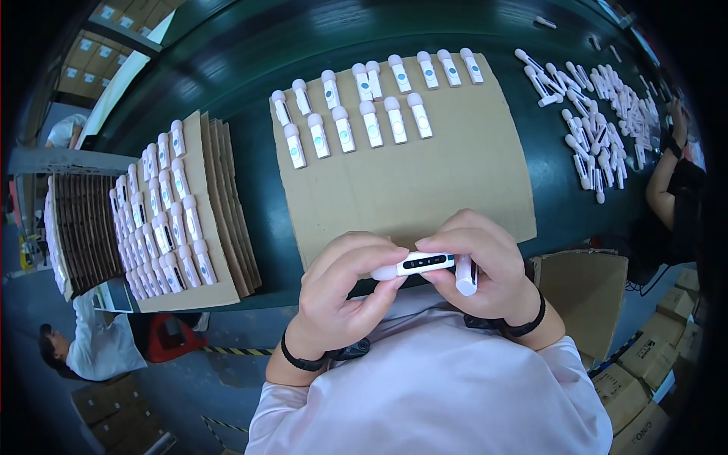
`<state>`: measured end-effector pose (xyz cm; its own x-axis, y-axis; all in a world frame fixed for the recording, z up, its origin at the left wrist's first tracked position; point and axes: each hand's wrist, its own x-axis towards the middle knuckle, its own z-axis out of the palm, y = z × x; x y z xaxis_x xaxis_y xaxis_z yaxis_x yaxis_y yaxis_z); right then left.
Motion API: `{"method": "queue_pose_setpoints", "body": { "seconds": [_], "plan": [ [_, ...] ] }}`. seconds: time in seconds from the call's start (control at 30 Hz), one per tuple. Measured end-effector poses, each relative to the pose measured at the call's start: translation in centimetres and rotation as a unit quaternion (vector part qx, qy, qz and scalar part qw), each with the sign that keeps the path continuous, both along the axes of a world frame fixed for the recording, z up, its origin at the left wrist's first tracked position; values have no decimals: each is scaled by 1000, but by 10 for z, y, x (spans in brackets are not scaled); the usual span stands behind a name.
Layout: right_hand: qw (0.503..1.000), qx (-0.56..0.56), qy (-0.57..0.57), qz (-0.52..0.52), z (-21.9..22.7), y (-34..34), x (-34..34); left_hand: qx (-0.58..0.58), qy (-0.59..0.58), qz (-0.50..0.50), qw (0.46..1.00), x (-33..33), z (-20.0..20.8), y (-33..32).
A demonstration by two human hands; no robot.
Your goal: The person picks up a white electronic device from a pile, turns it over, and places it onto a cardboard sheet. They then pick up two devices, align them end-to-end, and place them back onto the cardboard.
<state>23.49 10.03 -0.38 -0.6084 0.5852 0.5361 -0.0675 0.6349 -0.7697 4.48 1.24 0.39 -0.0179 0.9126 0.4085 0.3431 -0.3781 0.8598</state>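
Observation:
My left hand [341, 284] pinches the rounded pale head of a small white wand-like device [413, 264], held level over the near edge of the cardboard sheet. A black panel with small marks faces up on its handle. At the other end, my right hand [489, 262] grips the handle between thumb and fingers. Tucked in that same hand is a second white wand-like device [466, 279], pointing toward me and partly covered by the fingers. Beyond my hands, the cardboard sheet [409, 182] bears two rows of similar devices [398, 73] along its far side.
To the left, stacked cardboard sheets [227, 220] carry many more devices on top. Loose devices [595, 136] lie scattered on the green table [265, 243] at right, near another person's arm [665, 178]. Cartons [652, 356] stand at lower right; a person in white [106, 349] is at lower left.

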Motion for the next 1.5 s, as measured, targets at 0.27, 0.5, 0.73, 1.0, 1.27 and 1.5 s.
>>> {"method": "queue_pose_setpoints", "body": {
  "seconds": [0.27, 0.5, 0.73, 1.0, 1.27, 1.5],
  "plan": [
    [1000, 18, 4, -6, 0, 3, -1, 7, -12, -6, 1000, 2, 4, 4],
    [997, -72, -2, -2, 17, 3, 2, 54, 4, 7, 998, 4, -7, 17],
    [995, 68, -72, 22, 21, 28, -2, -4, 56, 20, 998, 0, -10, 26],
    [936, 222, -258, -94, 15, 111, 13, -85, 224, 20, 971, -10, -17, 21],
    [889, 268, -362, -86, -17, 124, 20, -127, 286, 0, 950, -11, -22, 26],
    [882, 265, -381, -86, -20, 131, 11, -130, 302, 4, 944, -13, -21, 28]
  ]
}}
